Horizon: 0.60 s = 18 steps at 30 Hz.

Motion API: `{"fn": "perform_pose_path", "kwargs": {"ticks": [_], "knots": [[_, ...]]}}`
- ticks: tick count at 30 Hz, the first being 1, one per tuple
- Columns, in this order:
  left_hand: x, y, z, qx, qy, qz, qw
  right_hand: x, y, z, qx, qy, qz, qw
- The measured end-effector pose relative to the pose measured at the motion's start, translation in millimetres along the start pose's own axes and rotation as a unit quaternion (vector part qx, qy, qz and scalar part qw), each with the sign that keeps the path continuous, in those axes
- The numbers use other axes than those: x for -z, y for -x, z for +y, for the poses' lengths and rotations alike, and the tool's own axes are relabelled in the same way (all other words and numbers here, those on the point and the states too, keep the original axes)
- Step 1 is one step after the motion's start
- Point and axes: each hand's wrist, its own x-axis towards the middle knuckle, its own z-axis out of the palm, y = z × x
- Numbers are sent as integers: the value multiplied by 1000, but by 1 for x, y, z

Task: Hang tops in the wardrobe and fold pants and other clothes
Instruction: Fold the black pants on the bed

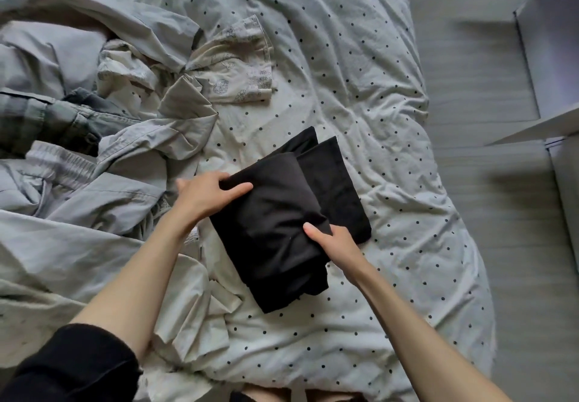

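A black garment (282, 220), folded over on itself, lies in the middle of the dotted duvet (360, 73). My left hand (203, 193) grips its upper left edge, thumb on top and fingers tucked under the fold. My right hand (335, 238) pinches its right side, thumb on top of the cloth. A second folded layer of the same black cloth (332, 182) sticks out to the upper right beneath the top fold.
A heap of unfolded clothes fills the left: a pale patterned shirt (238, 76), grey trousers with an elastic waistband (62, 163), a dark green-grey garment (62, 119). At right are the grey floor (488, 182) and white wardrobe panels (551, 57).
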Motion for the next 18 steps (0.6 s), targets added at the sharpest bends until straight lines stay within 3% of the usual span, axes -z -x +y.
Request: {"fn": "perform_pose_path", "kwargs": {"ticks": [5,7,10,12,15,17,18], "knots": [[12,19,-25,65,23,50,996,-21,7,-1,-15,2,-49,999],[5,28,-33,92,-9,69,993,-35,8,0,-29,67,-49,996],[-14,37,-42,116,-3,56,992,-53,6,1,9,249,97,964],[-26,46,-48,149,94,64,982,-62,13,0,45,304,199,931],[-40,61,-56,220,339,77,912,-78,32,6,240,404,243,849],[-47,73,-57,236,470,30,850,-89,40,11,362,448,208,791],[-50,78,-57,240,507,2,827,-95,41,13,376,473,163,780]]}}
